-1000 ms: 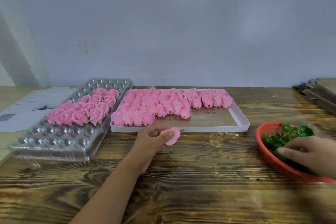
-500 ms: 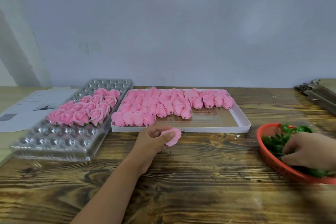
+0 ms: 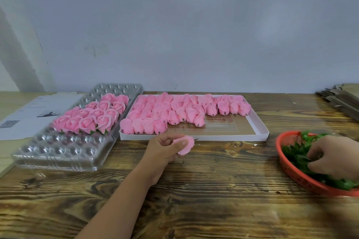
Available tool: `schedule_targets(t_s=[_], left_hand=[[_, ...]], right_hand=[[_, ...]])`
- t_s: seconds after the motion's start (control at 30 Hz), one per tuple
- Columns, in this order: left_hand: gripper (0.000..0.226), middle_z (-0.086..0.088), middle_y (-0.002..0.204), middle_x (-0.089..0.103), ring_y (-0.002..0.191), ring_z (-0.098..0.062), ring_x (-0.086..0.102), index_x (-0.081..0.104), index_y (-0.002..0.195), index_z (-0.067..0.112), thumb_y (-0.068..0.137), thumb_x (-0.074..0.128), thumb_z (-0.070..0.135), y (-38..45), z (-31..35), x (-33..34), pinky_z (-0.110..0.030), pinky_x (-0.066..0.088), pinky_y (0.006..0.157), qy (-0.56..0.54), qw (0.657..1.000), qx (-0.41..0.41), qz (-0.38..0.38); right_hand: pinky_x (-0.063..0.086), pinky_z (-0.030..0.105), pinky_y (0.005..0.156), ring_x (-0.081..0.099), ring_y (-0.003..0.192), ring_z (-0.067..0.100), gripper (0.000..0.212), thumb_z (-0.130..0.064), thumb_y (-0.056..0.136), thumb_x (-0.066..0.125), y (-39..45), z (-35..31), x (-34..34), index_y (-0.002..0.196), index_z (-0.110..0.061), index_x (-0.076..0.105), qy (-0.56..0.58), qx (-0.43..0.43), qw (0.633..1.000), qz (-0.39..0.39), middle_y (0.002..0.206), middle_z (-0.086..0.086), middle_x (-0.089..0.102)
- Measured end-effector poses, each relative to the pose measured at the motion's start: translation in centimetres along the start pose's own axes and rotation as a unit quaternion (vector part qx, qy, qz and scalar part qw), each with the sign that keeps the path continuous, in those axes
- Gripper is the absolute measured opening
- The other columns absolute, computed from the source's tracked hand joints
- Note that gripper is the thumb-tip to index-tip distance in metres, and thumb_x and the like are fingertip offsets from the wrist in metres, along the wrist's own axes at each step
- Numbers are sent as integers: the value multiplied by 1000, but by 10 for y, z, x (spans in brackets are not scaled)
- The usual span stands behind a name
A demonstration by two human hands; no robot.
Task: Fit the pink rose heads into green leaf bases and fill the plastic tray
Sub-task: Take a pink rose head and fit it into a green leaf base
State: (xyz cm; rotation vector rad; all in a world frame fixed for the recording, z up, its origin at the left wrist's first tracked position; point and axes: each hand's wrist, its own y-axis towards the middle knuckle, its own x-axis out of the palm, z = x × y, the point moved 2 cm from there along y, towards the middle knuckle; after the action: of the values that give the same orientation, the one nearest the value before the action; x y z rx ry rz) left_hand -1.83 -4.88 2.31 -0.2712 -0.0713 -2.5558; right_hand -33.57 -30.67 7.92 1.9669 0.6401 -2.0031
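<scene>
My left hand (image 3: 165,148) holds one pink rose head (image 3: 186,144) just in front of the white cardboard box (image 3: 260,134), its small stem pointing right. That box holds several loose pink rose heads (image 3: 174,110). My right hand (image 3: 334,155) reaches into the red basket (image 3: 295,176) of green leaf bases (image 3: 295,155), fingers curled among the leaves; whether it grips one is hidden. The clear plastic tray (image 3: 58,153) at the left carries several finished roses (image 3: 91,116) in its middle rows.
White printed papers (image 3: 29,114) lie left of the tray. A stack of flat cardboard (image 3: 343,99) sits at the far right by the wall. Bare wooden tabletop (image 3: 213,190) stretches between my arms.
My right hand has moved deeper into the red basket and its fingers have curled into the leaves. My left hand has stayed almost still with the rose head.
</scene>
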Motion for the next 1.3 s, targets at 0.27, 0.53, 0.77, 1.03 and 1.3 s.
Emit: schedule_targets(t_s=[0.27, 0.53, 0.77, 1.03, 1.3], left_hand=[[28, -8, 108, 78, 95, -17, 74, 82, 92, 25, 66, 85, 34, 0, 1, 1, -27, 61, 75, -4, 1000, -4, -1], [30, -9, 110, 77, 97, -18, 74, 82, 94, 25, 66, 86, 35, 0, 1, 1, -30, 61, 78, -3, 1000, -3, -4], [34, -9, 110, 77, 97, -18, 73, 82, 94, 25, 64, 87, 38, 0, 2, 1, -28, 60, 76, -6, 1000, 1, -3], [35, -10, 112, 77, 100, -20, 73, 82, 97, 22, 64, 87, 36, 0, 1, 1, -26, 59, 75, -13, 1000, -4, -3], [36, -7, 110, 77, 100, -19, 73, 82, 95, 26, 62, 86, 40, 0, 2, 1, -29, 60, 77, 6, 1000, -2, 1]], right_hand=[[45, 21, 33, 59, 34, 7, 14, -35, 66, 74, 8, 21, 4, 54, -36, 67, 71, 16, 996, 51, 43, -21, 59], [48, 21, 39, 60, 37, 1, 9, -52, 70, 60, 20, 38, 16, 65, -46, 65, 127, -3, 987, 93, 51, -36, 57], [39, 16, 37, 57, 46, -11, 19, -71, 65, 38, 36, 54, 20, 79, -79, 47, 86, -55, 977, 185, 60, -50, 50], [46, 23, 30, 60, 40, -4, 26, -75, 73, 41, 57, 89, 33, 88, -59, 55, 178, -13, 961, 212, 66, -38, 61], [58, 37, 46, 64, 54, 7, 29, -61, 53, 75, 45, 85, 34, 75, -51, 59, 162, 14, 957, 241, 53, -20, 59]])
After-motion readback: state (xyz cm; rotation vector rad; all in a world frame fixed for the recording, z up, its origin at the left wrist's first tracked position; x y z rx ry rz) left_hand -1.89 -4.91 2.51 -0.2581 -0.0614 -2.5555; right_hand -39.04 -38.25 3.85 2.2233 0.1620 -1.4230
